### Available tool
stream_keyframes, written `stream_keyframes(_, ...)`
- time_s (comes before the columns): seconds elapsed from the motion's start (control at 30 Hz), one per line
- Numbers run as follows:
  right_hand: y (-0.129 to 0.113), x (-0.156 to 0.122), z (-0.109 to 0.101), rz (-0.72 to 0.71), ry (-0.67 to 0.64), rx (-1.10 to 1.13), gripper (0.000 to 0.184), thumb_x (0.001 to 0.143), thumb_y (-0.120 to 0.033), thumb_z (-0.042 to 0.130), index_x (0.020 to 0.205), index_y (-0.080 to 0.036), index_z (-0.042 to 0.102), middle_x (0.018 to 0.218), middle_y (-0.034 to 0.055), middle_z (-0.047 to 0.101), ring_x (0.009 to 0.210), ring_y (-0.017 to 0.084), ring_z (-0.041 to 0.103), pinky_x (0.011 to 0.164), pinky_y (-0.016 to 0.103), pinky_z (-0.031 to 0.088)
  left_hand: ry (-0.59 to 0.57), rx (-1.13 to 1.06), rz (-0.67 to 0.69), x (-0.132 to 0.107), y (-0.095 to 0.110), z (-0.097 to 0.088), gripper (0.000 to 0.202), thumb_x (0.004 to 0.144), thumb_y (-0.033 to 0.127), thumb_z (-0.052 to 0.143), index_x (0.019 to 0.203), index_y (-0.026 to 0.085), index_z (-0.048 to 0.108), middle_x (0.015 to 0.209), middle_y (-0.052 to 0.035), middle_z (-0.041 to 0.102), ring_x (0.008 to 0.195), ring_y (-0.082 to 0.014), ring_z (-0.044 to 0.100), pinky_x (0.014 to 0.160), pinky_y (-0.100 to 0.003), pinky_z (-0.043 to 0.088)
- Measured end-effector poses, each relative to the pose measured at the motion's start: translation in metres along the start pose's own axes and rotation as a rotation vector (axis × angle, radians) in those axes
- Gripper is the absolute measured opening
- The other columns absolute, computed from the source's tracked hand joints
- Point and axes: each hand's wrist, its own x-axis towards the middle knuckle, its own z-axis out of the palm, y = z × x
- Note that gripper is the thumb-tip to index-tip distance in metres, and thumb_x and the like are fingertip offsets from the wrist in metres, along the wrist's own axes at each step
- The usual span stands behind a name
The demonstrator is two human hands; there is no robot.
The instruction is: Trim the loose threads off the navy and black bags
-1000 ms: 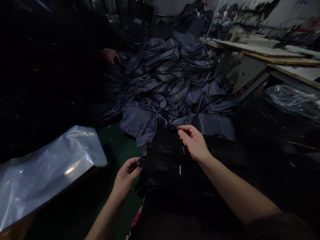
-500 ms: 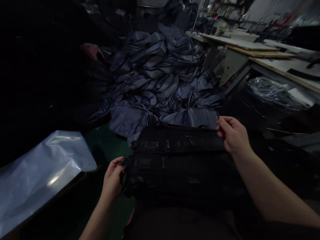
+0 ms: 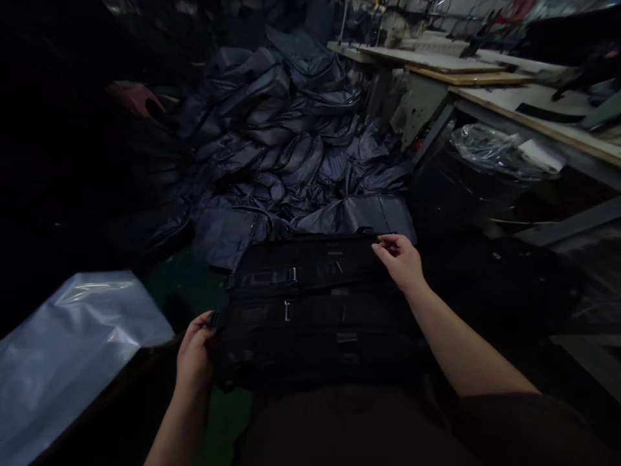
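A black webbing-covered bag (image 3: 310, 310) lies flat across my lap, with several straps and small metal loops on its top. My left hand (image 3: 194, 353) is at the bag's left end, pinching a black plastic strap buckle (image 3: 212, 320). My right hand (image 3: 400, 261) is at the far edge of the bag, thumb and fingers closed on that edge. The bag's underside is hidden, and its near part fades into shadow.
A heap of dark blue bags (image 3: 276, 149) lies on the green floor (image 3: 184, 278) beyond. A large clear plastic sheet (image 3: 72, 343) lies at the left. Sewing tables (image 3: 427, 61) stand at the upper right, above a crumpled plastic bag (image 3: 495, 152). A pink stool (image 3: 136, 98) stands in shadow.
My right hand has moved left along the bag's far edge, away from its right corner. My left hand keeps the buckle. The whole scene has shifted left and up in view.
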Motion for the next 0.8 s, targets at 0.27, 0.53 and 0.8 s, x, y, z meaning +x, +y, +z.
stream_keyframes(0.27, 0.021, -0.006, 0.007, -0.034, -0.041, -0.103, 0.03, 0.081, -0.038, 0.056, 0.103, -0.019, 0.064, 0.096, 0.0074, 0.067, 0.086, 0.02, 0.063, 0.079, 0.036, 0.052, -0.039, 0.046, -0.002, 0.006, -0.004, -0.002, 0.043, 0.051, 0.021, 0.062, 0.094, 0.022, 0.062, 0.073, 0.0043, 0.06, 0.061, -0.0118, 0.053, 0.053, -0.021, 0.04)
stream_keyframes(0.53, 0.025, -0.009, 0.008, -0.062, -0.101, -0.18, 0.025, 0.081, -0.034, 0.056, 0.102, -0.025, 0.068, 0.103, 0.004, 0.068, 0.094, 0.022, 0.063, 0.087, 0.037, 0.05, -0.049, 0.051, -0.006, 0.007, -0.003, -0.001, 0.044, 0.052, 0.02, 0.062, 0.095, 0.023, 0.063, 0.073, 0.0041, 0.061, 0.062, -0.0119, 0.053, 0.053, -0.02, 0.039)
stream_keyframes(0.8, 0.024, -0.01, 0.008, -0.067, -0.108, -0.214, 0.026, 0.081, -0.033, 0.055, 0.103, -0.025, 0.067, 0.103, 0.0042, 0.068, 0.094, 0.023, 0.063, 0.087, 0.038, 0.05, -0.046, 0.059, -0.014, 0.005, 0.0, 0.001, 0.045, 0.052, 0.019, 0.062, 0.096, 0.023, 0.063, 0.074, 0.0042, 0.061, 0.062, -0.0121, 0.053, 0.054, -0.02, 0.04)
